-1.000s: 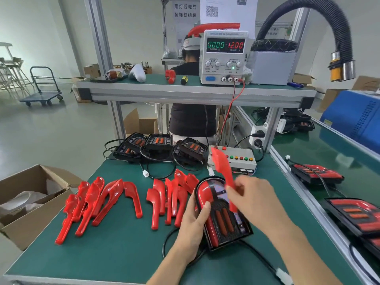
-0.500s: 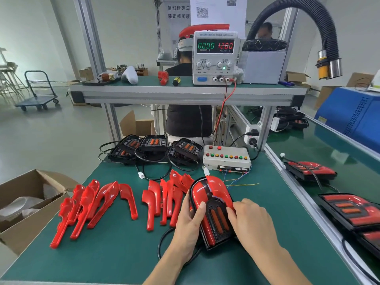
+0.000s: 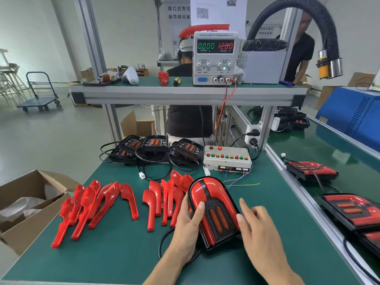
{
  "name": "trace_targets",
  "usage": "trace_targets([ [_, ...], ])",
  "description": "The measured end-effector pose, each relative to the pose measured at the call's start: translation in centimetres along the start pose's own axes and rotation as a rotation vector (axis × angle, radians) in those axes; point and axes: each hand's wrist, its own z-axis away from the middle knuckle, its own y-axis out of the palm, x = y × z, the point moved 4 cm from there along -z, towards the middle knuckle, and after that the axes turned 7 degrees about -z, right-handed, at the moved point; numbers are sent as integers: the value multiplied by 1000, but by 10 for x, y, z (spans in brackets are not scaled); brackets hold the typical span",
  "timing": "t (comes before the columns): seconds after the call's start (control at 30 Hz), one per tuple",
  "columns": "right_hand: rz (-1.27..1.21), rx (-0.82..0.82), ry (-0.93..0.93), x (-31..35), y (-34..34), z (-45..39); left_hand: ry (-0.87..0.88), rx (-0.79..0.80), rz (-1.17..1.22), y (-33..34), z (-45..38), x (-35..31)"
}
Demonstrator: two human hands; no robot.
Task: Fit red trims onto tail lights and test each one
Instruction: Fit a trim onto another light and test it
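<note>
Right hand [image 3: 261, 229] is lifting off the tail light [image 3: 213, 212] since half a second ago, fingers now spread and loose, just beside its right edge. Left hand [image 3: 188, 229] is gripping the left side, thumb pressing glossy red trim. Light is lying on the green matte bench mat [image 3: 123, 254], ribbed black centre, two orange oval lenses. Loose curved red trims [image 3: 98, 204] are lying left.

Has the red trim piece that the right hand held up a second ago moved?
Yes. It came down from in front of the button box onto the tail light, where it now sits fitted.
</note>
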Motion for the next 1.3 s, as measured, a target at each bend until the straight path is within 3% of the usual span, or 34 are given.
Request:
trace_targets([
  [0.17,-459,43,248,-20,-7,-9,-46,-24,45,-3,-4,6],
  [0.37,-647,251,267,-18,15,-17,-38,-25,88,4,-5,-1],
  [0.67,-826,355,316,-23,21,-19,-145,44,177,1,-12,-5],
  [0.87,-852,386,294,-24,20,-19,-265,-42,-97,-14,-44,-31],
  [1.03,-925,399,317,-23,22,-20,-333,119,-363,-15,-68,-57],
  [1.13,-944,414,325,-21,21,-21,-405,202,-357,-11,-74,-60],
  [1.3,-963,453,341,-29,20,-20,-311,148,-351,-3,-74,-57],
])
